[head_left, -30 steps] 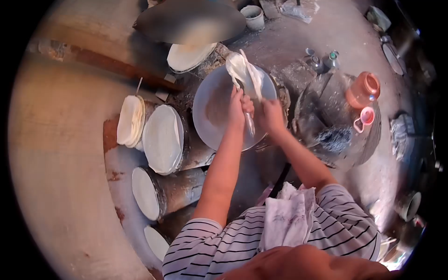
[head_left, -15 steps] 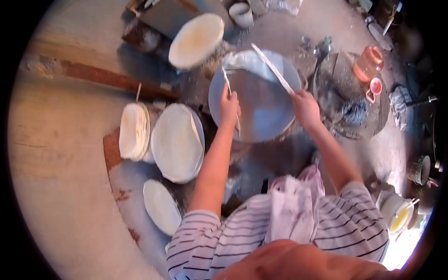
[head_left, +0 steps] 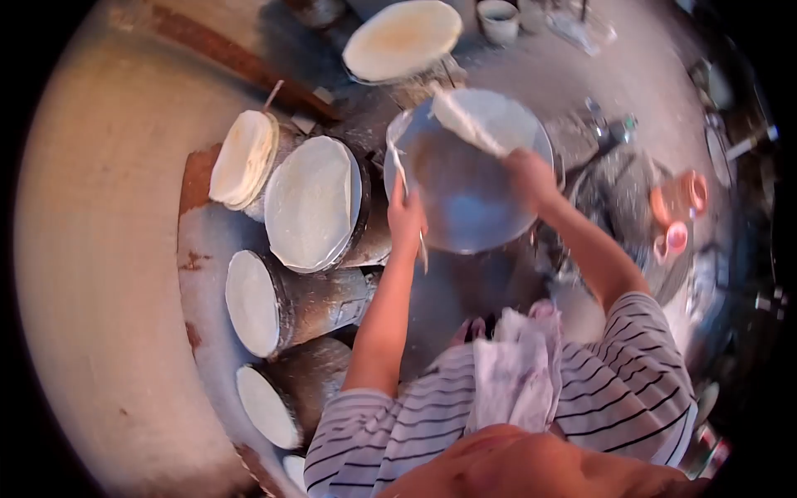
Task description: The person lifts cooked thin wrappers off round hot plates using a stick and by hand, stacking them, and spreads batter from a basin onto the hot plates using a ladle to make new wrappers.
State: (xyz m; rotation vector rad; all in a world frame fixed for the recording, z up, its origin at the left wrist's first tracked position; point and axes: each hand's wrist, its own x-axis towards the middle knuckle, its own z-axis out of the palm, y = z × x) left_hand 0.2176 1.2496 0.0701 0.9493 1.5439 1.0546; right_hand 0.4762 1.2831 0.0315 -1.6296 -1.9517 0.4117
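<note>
A round griddle point(head_left: 477, 228) lies in front of me, its dark middle bare. My left hand point(head_left: 407, 220) is closed around a thin, pale flat stick point(head_left: 399, 166) at the griddle's left edge. The stick's lower end pokes out below the hand. My right hand point(head_left: 531, 181), blurred by motion, grips a second flat stick whose length slants up and left over the griddle. Along that stick shows a whitish strip of thin dough sheet point(head_left: 465, 124). Whether the sheet hangs from the stick or only lies under it, I cannot tell. A pale patch covers the griddle's far part.
Left of me stand several drums topped with pale round sheets point(head_left: 311, 203). Beyond them is a stack of flatbreads point(head_left: 242, 162) with a stick. Another round flatbread point(head_left: 403, 40) lies at the back near a bucket point(head_left: 499, 23). An orange plastic jar point(head_left: 679, 199) stands at right.
My view has turned, bringing more drums into sight at left. The right stick has shifted left at its tip and now has a wider whitish strip along it. Both hands keep their sticks.
</note>
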